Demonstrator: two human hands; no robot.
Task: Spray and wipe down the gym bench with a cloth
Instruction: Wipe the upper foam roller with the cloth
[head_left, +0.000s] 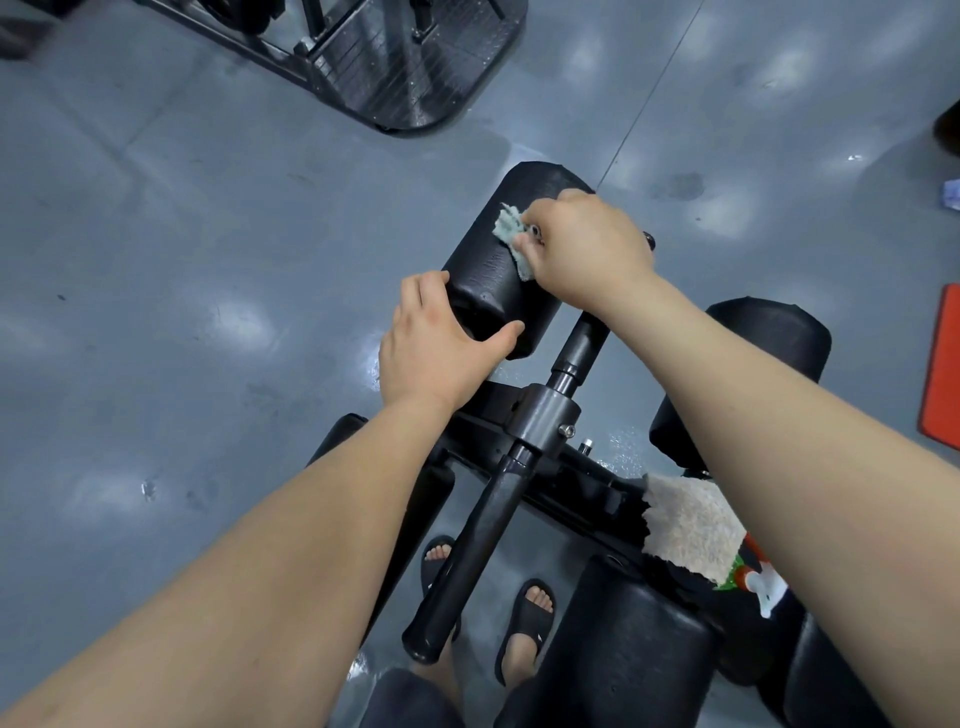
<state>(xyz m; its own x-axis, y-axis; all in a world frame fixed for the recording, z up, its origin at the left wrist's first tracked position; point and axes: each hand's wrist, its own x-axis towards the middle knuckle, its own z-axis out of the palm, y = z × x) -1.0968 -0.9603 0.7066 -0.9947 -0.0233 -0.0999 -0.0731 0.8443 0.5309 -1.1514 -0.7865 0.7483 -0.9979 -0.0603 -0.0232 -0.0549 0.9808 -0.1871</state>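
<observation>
- Fingers (537, 223) of the right hand (587, 249) are curled tight, bunching a pale green cloth (511, 234) and pressing it onto the top of the black bench pad (493, 270), centre frame
- The pad's long axis runs from the frame centre upward and slightly right; the cloth sits about mid-length, so surface remains toward both ends
- Left hand (436, 348) grips the pad's near end, fingers over the left flank and thumb across the end face; judged to be steadying, with the right hand doing the wiping
- Metal post (576, 358) stands just right of the pad, beneath the right wrist; a stroke toward the lower frame would meet the left hand
- Beige towel (685, 525) lies on the bench frame, lower right; no spray bottle is visible
</observation>
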